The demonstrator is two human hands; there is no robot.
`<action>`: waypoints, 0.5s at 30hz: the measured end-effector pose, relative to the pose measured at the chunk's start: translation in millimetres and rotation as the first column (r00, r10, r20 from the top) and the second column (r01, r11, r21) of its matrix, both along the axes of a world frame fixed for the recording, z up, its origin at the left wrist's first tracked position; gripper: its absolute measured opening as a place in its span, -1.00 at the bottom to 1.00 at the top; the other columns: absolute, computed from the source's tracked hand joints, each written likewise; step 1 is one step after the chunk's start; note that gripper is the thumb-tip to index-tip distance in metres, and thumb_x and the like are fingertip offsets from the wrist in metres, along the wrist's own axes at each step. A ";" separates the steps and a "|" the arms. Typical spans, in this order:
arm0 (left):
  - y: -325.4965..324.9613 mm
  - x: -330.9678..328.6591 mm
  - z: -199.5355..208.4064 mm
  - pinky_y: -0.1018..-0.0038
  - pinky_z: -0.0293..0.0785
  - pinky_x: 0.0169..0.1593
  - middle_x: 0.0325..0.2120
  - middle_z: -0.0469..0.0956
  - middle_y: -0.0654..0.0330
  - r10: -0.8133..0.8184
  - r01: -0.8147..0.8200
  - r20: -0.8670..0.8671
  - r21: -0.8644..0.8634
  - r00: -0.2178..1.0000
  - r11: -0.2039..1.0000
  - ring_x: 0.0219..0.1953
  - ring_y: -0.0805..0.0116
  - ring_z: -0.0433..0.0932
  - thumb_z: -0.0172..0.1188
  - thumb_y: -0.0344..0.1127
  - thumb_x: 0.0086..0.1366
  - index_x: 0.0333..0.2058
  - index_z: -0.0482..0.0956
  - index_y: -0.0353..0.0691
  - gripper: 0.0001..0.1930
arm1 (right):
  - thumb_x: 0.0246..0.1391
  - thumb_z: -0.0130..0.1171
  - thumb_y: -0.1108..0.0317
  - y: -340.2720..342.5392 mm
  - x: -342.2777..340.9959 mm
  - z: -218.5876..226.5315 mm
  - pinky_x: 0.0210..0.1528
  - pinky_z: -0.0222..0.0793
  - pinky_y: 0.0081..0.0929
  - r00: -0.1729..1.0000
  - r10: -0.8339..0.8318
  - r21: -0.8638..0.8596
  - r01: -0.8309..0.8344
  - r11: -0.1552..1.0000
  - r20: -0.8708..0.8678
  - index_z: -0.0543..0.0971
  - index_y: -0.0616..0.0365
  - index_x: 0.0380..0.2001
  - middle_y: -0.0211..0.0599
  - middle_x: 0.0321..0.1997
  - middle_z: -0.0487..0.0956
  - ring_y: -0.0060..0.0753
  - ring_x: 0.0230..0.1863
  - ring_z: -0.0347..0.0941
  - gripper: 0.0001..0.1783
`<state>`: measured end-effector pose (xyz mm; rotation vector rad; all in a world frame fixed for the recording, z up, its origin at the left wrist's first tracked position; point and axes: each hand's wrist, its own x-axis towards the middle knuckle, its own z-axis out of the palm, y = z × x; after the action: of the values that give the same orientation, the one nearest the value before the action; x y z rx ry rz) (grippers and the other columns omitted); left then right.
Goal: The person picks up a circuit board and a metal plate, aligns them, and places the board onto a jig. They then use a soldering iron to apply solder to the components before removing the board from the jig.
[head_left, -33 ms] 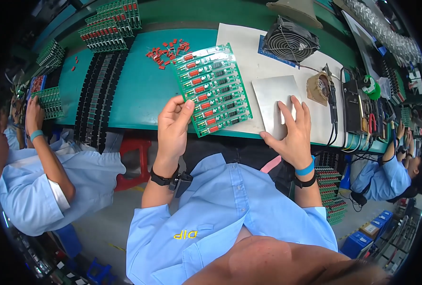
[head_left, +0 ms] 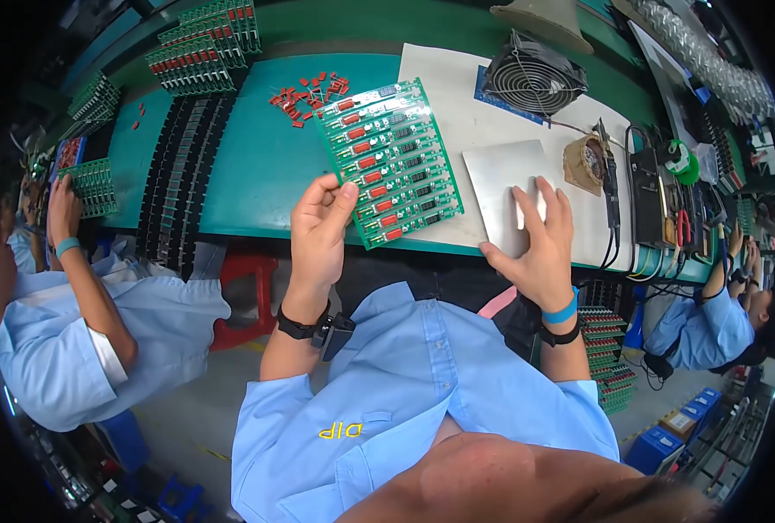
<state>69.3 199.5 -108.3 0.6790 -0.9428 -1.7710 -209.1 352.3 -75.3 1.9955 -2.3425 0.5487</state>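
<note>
My left hand (head_left: 319,228) pinches the left edge of a green circuit board panel (head_left: 394,157) between thumb and fingers. The panel is tilted above the bench and carries rows of red components and black display-like parts. My right hand (head_left: 536,240) lies with fingers spread on a flat, silvery metal plate (head_left: 495,174), which rests on a white sheet (head_left: 440,74). Beyond the panel's upper left corner, a loose heap of red components (head_left: 300,103) with thin leads lies on the teal mat (head_left: 261,166).
A black fan (head_left: 534,77) stands at the back. To the right are a soldering iron (head_left: 610,166) and a tool box (head_left: 647,187). Black rails (head_left: 178,166) run on the left, with upright boards (head_left: 191,65) behind. Co-workers (head_left: 91,322) sit on both sides.
The panel has tilted very slightly in my left hand. My right hand stays on the metal plate, almost unmoved.
</note>
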 end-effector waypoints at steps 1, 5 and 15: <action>-0.4 -1.4 -1.8 0.53 0.55 0.06 -0.09 0.69 0.15 0.004 -0.004 0.002 -0.014 1.000 1.000 -0.08 0.53 0.63 0.20 -0.39 0.56 0.07 0.58 -0.39 -0.77 | -0.07 0.59 -0.03 0.9 -2.7 2.0 0.54 0.09 0.16 1.000 0.006 -0.002 -0.006 1.000 -0.001 0.39 0.07 0.46 0.16 0.57 0.20 0.44 0.56 0.07 0.05; -2.0 -12.8 -4.7 0.54 0.56 0.04 -0.10 0.70 0.13 0.017 -0.016 0.007 -0.046 1.000 0.999 -0.09 0.53 0.63 0.23 -0.41 0.54 0.06 0.58 -0.40 -0.77 | -0.10 0.58 0.07 4.5 -12.2 15.1 0.54 0.11 0.08 0.947 0.004 -0.256 0.084 0.963 0.322 0.45 0.07 0.41 0.12 0.56 0.23 0.31 0.56 0.11 -0.02; 18.9 -54.0 9.6 0.60 0.60 -0.11 -0.15 0.73 0.12 -0.086 0.083 -0.020 -0.114 0.996 0.990 -0.16 0.54 0.68 0.27 -0.45 0.51 0.04 0.58 -0.45 -0.77 | -0.20 0.63 0.04 -62.6 37.8 11.6 0.51 0.03 0.23 0.946 0.218 -0.371 -0.117 0.921 0.242 0.53 -0.03 0.34 0.06 0.54 0.22 0.42 0.55 0.06 -0.04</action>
<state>15.3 218.4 -98.6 0.5503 -1.0598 -1.7813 -171.3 289.7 -63.7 2.0650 -2.0142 1.2384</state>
